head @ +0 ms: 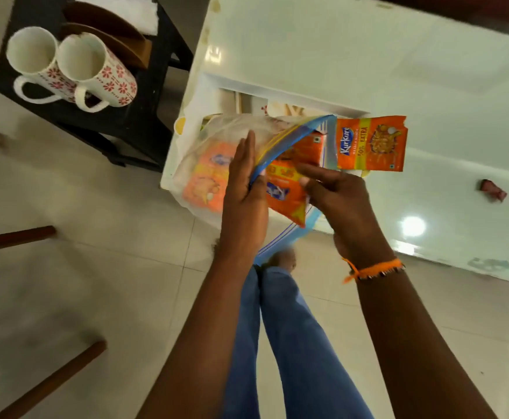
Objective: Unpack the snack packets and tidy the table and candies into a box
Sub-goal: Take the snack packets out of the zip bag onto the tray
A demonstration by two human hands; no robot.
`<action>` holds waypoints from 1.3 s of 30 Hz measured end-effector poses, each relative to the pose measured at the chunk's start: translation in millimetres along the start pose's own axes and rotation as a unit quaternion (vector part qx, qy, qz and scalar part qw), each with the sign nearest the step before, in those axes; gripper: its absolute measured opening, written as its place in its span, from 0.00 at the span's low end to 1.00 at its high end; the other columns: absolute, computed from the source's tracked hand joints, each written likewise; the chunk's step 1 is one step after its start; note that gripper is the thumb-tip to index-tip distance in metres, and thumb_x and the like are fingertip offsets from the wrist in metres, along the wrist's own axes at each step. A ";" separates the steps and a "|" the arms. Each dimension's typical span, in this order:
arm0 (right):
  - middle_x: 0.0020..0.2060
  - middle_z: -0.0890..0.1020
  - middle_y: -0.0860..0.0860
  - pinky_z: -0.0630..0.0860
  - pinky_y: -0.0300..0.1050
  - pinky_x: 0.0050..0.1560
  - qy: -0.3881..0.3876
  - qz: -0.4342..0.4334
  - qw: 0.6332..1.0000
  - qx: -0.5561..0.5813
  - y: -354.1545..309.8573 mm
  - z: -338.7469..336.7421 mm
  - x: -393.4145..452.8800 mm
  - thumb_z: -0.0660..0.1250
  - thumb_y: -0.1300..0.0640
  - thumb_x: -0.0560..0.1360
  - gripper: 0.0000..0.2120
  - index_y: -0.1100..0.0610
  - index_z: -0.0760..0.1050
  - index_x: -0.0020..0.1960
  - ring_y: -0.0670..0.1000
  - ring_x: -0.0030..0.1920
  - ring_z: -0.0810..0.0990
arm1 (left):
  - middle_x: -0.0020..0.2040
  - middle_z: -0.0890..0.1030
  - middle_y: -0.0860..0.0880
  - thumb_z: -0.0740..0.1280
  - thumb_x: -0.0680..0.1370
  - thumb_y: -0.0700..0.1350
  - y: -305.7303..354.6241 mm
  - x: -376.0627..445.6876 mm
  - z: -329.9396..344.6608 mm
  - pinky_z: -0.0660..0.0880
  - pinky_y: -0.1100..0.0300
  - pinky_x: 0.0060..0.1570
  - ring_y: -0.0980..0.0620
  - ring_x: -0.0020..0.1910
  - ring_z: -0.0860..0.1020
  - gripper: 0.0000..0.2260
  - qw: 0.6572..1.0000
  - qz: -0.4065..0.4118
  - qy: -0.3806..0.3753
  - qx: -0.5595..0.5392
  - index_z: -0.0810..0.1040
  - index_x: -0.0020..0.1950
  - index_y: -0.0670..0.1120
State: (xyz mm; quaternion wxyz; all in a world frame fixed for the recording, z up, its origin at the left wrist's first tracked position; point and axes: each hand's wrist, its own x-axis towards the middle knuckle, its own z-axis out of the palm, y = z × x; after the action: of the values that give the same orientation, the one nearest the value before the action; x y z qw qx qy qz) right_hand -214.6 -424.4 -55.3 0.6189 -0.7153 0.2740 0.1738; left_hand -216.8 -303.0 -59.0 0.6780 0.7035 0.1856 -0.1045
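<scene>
A clear zip bag (pixel 214 137) with a blue seal strip lies at the near left corner of the white glass table (pixel 428 86). My left hand (pixel 244 189) holds the bag's open mouth by its rim. An orange snack packet (pixel 289 189) sticks halfway out of the mouth, pinched by my right hand (pixel 338 195). Another orange packet (pixel 208 176) shows through the plastic inside the bag. A third orange packet (pixel 371 143) lies flat on the table just right of the bag. One small pink-wrapped candy (pixel 493 190) sits farther right on the table.
A black side table (pixel 144 110) at upper left carries two white floral mugs (pixel 71 68), a brown holder and a white cloth. Wooden chair legs (pixel 14 237) cross the tiled floor at left. My legs in blue jeans stand below the table edge.
</scene>
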 end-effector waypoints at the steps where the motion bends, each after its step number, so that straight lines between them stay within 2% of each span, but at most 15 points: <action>1: 0.50 0.82 0.51 0.79 0.49 0.56 0.038 -0.014 0.999 0.011 4.1 -13.1 -4.9 0.67 0.64 0.73 0.12 0.58 0.79 0.56 0.47 0.48 0.82 | 0.76 0.60 0.51 0.54 0.79 0.35 -2.8 0.9 1.1 0.59 0.59 0.73 0.55 0.74 0.58 0.23 1.000 -0.010 -0.003 0.019 0.59 0.73 0.49; 5: 0.47 0.83 0.49 0.82 0.42 0.43 0.144 -0.040 0.988 0.043 11.9 -66.3 -23.1 0.70 0.59 0.71 0.07 0.49 0.78 0.46 0.49 0.47 0.84 | 0.76 0.59 0.50 0.53 0.80 0.35 -4.6 0.4 11.0 0.55 0.58 0.74 0.56 0.75 0.57 0.23 0.999 -0.027 -0.011 0.045 0.59 0.73 0.49; 8: 0.51 0.81 0.51 0.82 0.39 0.40 0.190 -0.038 0.979 0.058 16.7 -103.3 -23.5 0.70 0.59 0.71 0.07 0.52 0.77 0.48 0.48 0.45 0.84 | 0.75 0.60 0.51 0.53 0.80 0.35 -5.5 2.0 13.8 0.57 0.72 0.68 0.56 0.74 0.57 0.22 0.998 -0.019 -0.004 0.067 0.59 0.73 0.48; 10: 0.53 0.81 0.53 0.82 0.40 0.40 0.195 -0.026 0.980 -0.003 21.4 -124.2 -13.8 0.69 0.60 0.72 0.07 0.53 0.76 0.49 0.49 0.46 0.83 | 0.75 0.60 0.51 0.53 0.80 0.35 -7.3 4.2 15.5 0.58 0.79 0.62 0.56 0.74 0.58 0.22 0.997 -0.016 0.003 0.072 0.59 0.73 0.47; 14: 0.57 0.79 0.60 0.78 0.51 0.52 0.056 0.019 0.970 -0.237 29.8 -141.9 32.0 0.69 0.65 0.71 0.10 0.59 0.78 0.51 0.58 0.51 0.80 | 0.75 0.61 0.51 0.54 0.80 0.36 -9.2 7.1 18.8 0.60 0.80 0.59 0.57 0.73 0.59 0.22 0.997 -0.016 0.005 0.079 0.60 0.73 0.48; 17: 0.61 0.76 0.60 0.73 0.53 0.59 -0.113 0.019 0.915 -0.388 30.8 -123.2 75.6 0.68 0.66 0.71 0.13 0.62 0.78 0.55 0.60 0.60 0.75 | 0.74 0.62 0.54 0.56 0.80 0.40 -12.8 9.9 19.6 0.59 0.86 0.52 0.69 0.65 0.59 0.22 0.995 -0.029 0.004 0.096 0.60 0.73 0.52; 19: 0.61 0.76 0.60 0.72 0.53 0.60 -0.190 0.011 0.873 -0.449 30.6 -104.1 100.7 0.68 0.66 0.71 0.14 0.62 0.77 0.57 0.60 0.61 0.74 | 0.74 0.62 0.56 0.57 0.80 0.43 -14.3 10.0 18.4 0.59 0.85 0.53 0.71 0.63 0.59 0.22 0.993 -0.034 0.005 0.113 0.60 0.73 0.55; 21: 0.62 0.76 0.60 0.72 0.51 0.59 -0.211 -0.011 0.840 -0.499 29.7 -89.1 119.2 0.66 0.69 0.71 0.14 0.62 0.77 0.56 0.59 0.62 0.73 | 0.74 0.63 0.56 0.58 0.80 0.44 -14.6 10.1 15.9 0.61 0.77 0.60 0.66 0.68 0.60 0.22 0.992 -0.037 0.004 0.120 0.60 0.73 0.55; 23: 0.63 0.74 0.59 0.71 0.52 0.60 -0.166 -0.058 0.818 -0.548 30.0 -82.3 130.5 0.63 0.71 0.71 0.18 0.60 0.78 0.57 0.59 0.64 0.71 | 0.74 0.63 0.56 0.58 0.80 0.44 -12.6 9.1 12.6 0.62 0.68 0.65 0.59 0.71 0.62 0.22 0.992 -0.045 0.007 0.120 0.60 0.73 0.55; 26: 0.64 0.74 0.57 0.71 0.55 0.63 -0.068 -0.132 0.817 -0.557 33.6 -79.7 132.2 0.62 0.71 0.71 0.20 0.56 0.77 0.59 0.59 0.65 0.70 | 0.73 0.64 0.56 0.58 0.79 0.44 -9.5 8.7 6.0 0.62 0.66 0.65 0.58 0.71 0.63 0.22 0.991 -0.060 0.022 0.118 0.60 0.72 0.55; 28: 0.64 0.74 0.57 0.70 0.57 0.63 -0.082 -0.158 0.813 -0.554 43.6 -75.4 126.7 0.63 0.69 0.71 0.20 0.55 0.76 0.61 0.61 0.64 0.70 | 0.73 0.64 0.55 0.58 0.79 0.42 -8.4 8.8 2.1 0.62 0.65 0.66 0.57 0.71 0.63 0.22 0.992 -0.067 0.023 0.108 0.60 0.72 0.55; 33: 0.66 0.73 0.57 0.69 0.57 0.64 -0.145 -0.193 0.746 -0.620 79.5 -62.3 107.9 0.64 0.65 0.73 0.22 0.55 0.71 0.66 0.61 0.66 0.70 | 0.73 0.64 0.55 0.58 0.79 0.40 -4.4 11.7 -6.3 0.62 0.57 0.71 0.56 0.72 0.63 0.23 0.993 -0.072 0.022 0.089 0.61 0.73 0.54; 35: 0.68 0.71 0.57 0.66 0.58 0.67 -0.132 -0.194 0.755 -0.612 82.4 -61.6 102.5 0.65 0.64 0.72 0.23 0.56 0.69 0.67 0.60 0.68 0.68 | 0.72 0.66 0.55 0.58 0.79 0.38 -1.9 12.0 -11.1 0.64 0.58 0.70 0.55 0.71 0.65 0.22 0.995 -0.066 0.023 0.071 0.63 0.72 0.53; 36: 0.69 0.70 0.57 0.65 0.57 0.68 -0.115 -0.196 0.769 -0.597 78.3 -60.3 98.5 0.66 0.62 0.72 0.24 0.56 0.69 0.67 0.60 0.69 0.67 | 0.70 0.69 0.56 0.57 0.79 0.38 0.5 11.9 -14.5 0.66 0.64 0.67 0.57 0.70 0.66 0.21 0.996 -0.058 0.023 0.062 0.64 0.71 0.52; 39: 0.61 0.75 0.61 0.69 0.51 0.63 0.011 -0.239 0.856 -0.458 43.9 -51.8 75.3 0.66 0.64 0.72 0.17 0.60 0.74 0.61 0.60 0.62 0.73 | 0.56 0.76 0.57 0.55 0.80 0.41 9.4 13.0 -25.0 0.71 0.78 0.46 0.71 0.51 0.75 0.17 0.996 -0.046 0.053 0.055 0.68 0.69 0.50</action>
State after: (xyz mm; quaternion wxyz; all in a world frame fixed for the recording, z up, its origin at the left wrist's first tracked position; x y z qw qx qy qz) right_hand -186.5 -492.1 -125.3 0.2408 -0.9632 -0.0090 0.1192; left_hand -203.8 -276.7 -54.1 0.6224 0.7347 0.2472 -0.1083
